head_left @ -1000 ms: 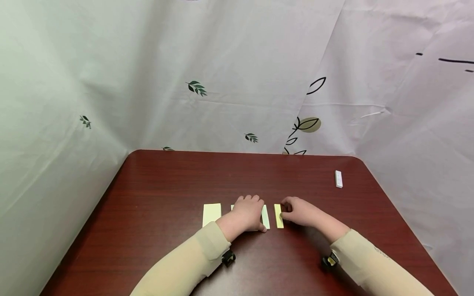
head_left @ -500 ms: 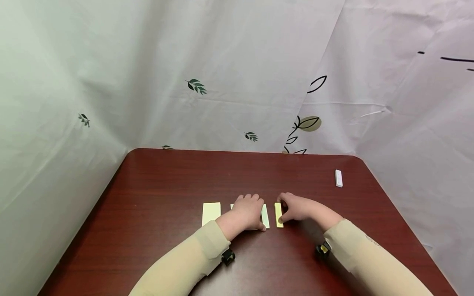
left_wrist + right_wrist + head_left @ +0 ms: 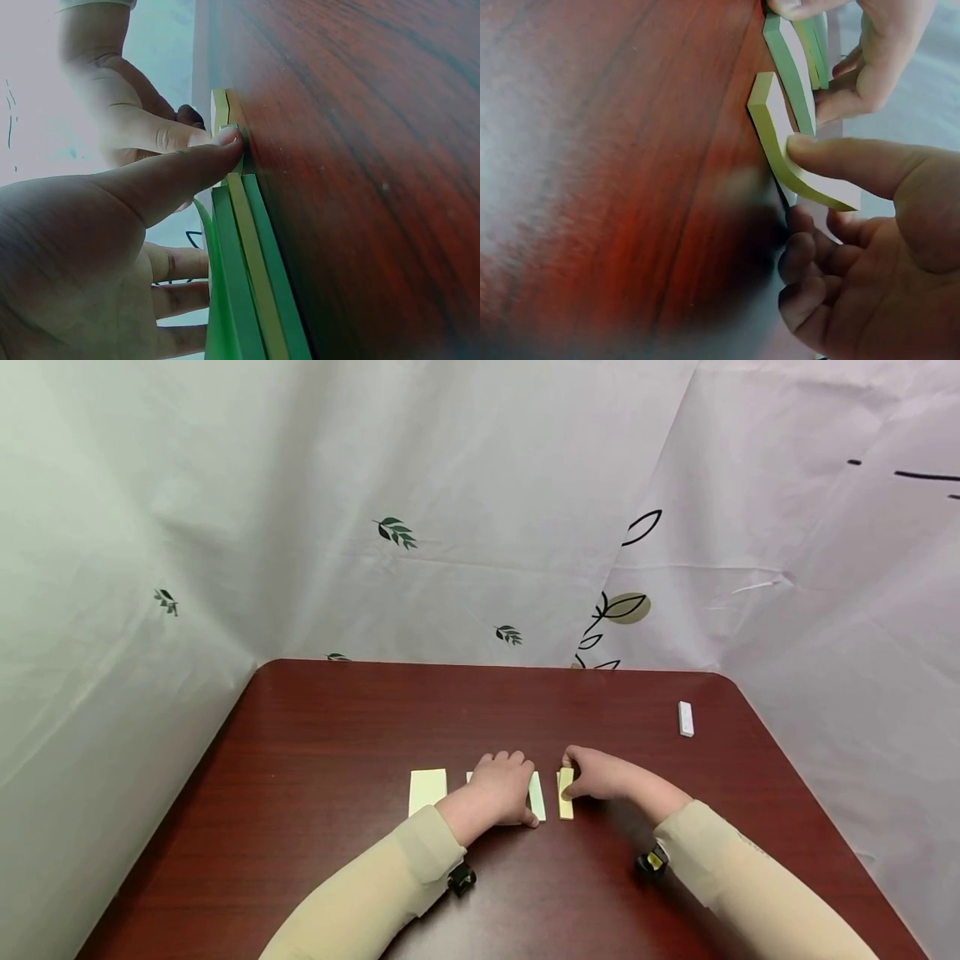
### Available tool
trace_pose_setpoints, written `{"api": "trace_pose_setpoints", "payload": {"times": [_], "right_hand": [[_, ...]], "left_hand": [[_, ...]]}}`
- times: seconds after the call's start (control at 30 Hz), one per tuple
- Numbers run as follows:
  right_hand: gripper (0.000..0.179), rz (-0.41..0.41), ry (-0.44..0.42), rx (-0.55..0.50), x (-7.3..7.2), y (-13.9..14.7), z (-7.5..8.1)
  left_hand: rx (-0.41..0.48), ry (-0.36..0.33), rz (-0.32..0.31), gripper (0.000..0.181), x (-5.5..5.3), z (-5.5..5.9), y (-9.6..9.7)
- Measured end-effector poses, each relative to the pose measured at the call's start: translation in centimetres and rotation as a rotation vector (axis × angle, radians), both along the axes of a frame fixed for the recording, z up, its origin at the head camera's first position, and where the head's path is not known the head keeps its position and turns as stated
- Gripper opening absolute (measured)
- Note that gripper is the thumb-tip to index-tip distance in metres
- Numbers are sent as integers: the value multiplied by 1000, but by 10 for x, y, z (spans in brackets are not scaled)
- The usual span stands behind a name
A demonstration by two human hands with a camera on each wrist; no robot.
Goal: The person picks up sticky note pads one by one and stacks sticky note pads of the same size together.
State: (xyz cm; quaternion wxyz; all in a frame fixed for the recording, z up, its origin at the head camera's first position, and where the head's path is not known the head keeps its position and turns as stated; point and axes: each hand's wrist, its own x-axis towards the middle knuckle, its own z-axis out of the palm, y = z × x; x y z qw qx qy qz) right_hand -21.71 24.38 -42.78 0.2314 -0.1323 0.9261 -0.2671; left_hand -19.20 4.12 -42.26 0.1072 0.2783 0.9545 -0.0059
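Observation:
In the head view my left hand [image 3: 491,793] is over a row of sticky note pads. Its thumb and fingers hold the two ends of a narrow green sticky note pad [image 3: 536,797]. The left wrist view shows a stack of green and yellow pads [image 3: 251,262] beside the thumb. Just to the right, my right hand [image 3: 598,774] pinches a narrow yellow sticky note pad [image 3: 566,806]. In the right wrist view the thumb presses its face while the far end curves up over the fingers. The near end stays low by the tabletop.
A larger pale yellow square pad [image 3: 427,789] lies left of my left hand. Far to the right is a small white bar [image 3: 686,720]. The dark red wooden table [image 3: 360,710] meets a hanging white sheet [image 3: 465,460] at its back and sides.
My right hand has moved left onto the yellow pad and taken hold of its far end, which has lifted and bent. The left hand has stayed in place.

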Motion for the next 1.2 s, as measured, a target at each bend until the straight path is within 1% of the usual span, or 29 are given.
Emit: {"api": "trace_pose_setpoints", "payload": {"times": [0.1,0.23,0.43,0.53,0.63,0.7,0.9,1.03,1.2], "right_hand": [[30,-23,27,-45,1,1,-3],[25,-51,48,-137,4,5,-7],[16,-74,36,-323,7,10,-9],[14,-94,28,-390,8,11,-9],[16,-145,14,-429,8,11,-8],[16,-189,-11,-461,8,11,-8],[19,-268,-60,-563,5,11,-9],[21,-271,-63,-596,4,9,-9],[21,-206,-55,-596,6,2,-8]], "left_hand": [[8,-2,2,74,0,0,-1],[16,1,3,72,1,1,-3],[26,9,8,71,2,0,-4],[34,9,11,71,2,0,-4],[36,9,11,71,1,-1,-4],[37,9,9,71,2,-1,-4],[44,9,9,72,1,-3,-4],[49,14,12,73,0,-5,-4],[58,16,16,74,1,-7,-5]]}}
